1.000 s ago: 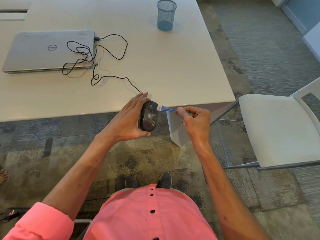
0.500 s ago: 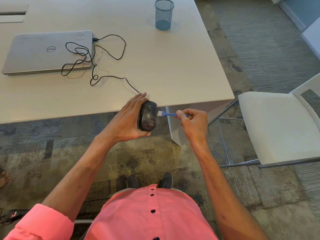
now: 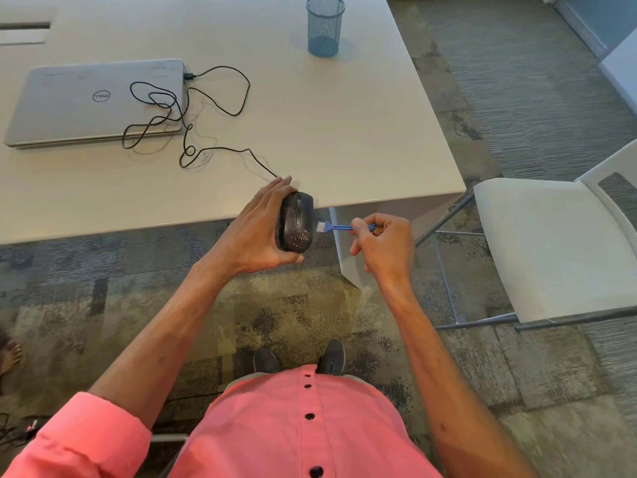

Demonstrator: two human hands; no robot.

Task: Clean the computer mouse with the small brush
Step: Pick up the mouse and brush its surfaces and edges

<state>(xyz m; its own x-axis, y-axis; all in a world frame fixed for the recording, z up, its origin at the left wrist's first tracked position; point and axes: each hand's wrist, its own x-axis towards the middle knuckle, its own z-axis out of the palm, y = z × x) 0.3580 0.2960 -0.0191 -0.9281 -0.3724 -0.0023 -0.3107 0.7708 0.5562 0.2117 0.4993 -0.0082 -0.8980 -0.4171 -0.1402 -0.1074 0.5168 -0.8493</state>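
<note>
My left hand holds a black wired computer mouse in the air just off the near edge of the table, its top facing me. Pale crumbs speckle the mouse's rear part. In my right hand I pinch a small blue brush by its handle. Its white bristles point left and sit at the mouse's right side, touching it or just short of it. The mouse's black cable runs back over the table to the laptop.
A shut silver laptop lies at the table's left, with cable loops on its lid. A blue mesh pen cup stands at the far side. A white chair stands on the right. Patterned carpet lies below.
The brush has slid down along the mouse's right side, from its front end toward the middle. My left hand has kept the mouse almost still.
</note>
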